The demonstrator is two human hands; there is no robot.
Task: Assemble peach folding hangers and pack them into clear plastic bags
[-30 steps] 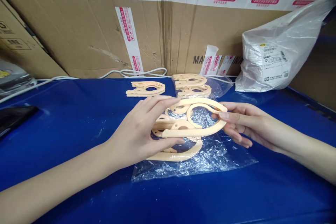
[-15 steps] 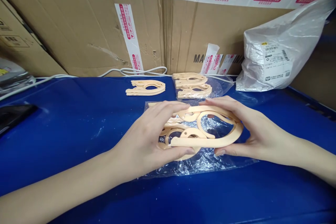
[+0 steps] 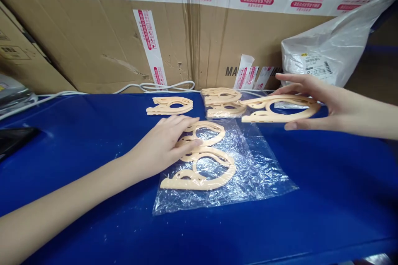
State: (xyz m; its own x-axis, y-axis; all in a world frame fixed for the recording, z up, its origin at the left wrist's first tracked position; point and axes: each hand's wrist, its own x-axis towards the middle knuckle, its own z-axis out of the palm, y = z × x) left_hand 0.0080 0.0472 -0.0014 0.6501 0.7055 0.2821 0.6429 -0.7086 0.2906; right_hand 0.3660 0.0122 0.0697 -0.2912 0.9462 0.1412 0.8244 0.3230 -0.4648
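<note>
My right hand (image 3: 323, 103) holds a folded beige folding hanger (image 3: 280, 119) by its rounded end, fingers along the top edge and thumb along the bottom. That hanger is raised at the right, its far end in front of the bagged hangers. On the clear plastic bag (image 3: 261, 178) lie two more folded hangers, one behind the other. Closed around the left part of the rear folding hanger (image 3: 219, 134) is my left hand (image 3: 168, 143), its thumb near the front folding hanger (image 3: 217, 183). Whether these two are inside the bag I cannot tell.
Behind lie a loose folded hanger stack (image 3: 174, 107) and bagged hangers (image 3: 224, 97) on the blue table (image 3: 199, 236). A cardboard box (image 3: 102, 41) stands at the back with a white cable (image 3: 168, 87) along it. A white parcel bag (image 3: 314, 56) sits right, a black object (image 3: 15, 140) left.
My right hand has carried the hanger right and back, away from the bag. My left hand has let go of it and come down on the rear hanger on the bag.
</note>
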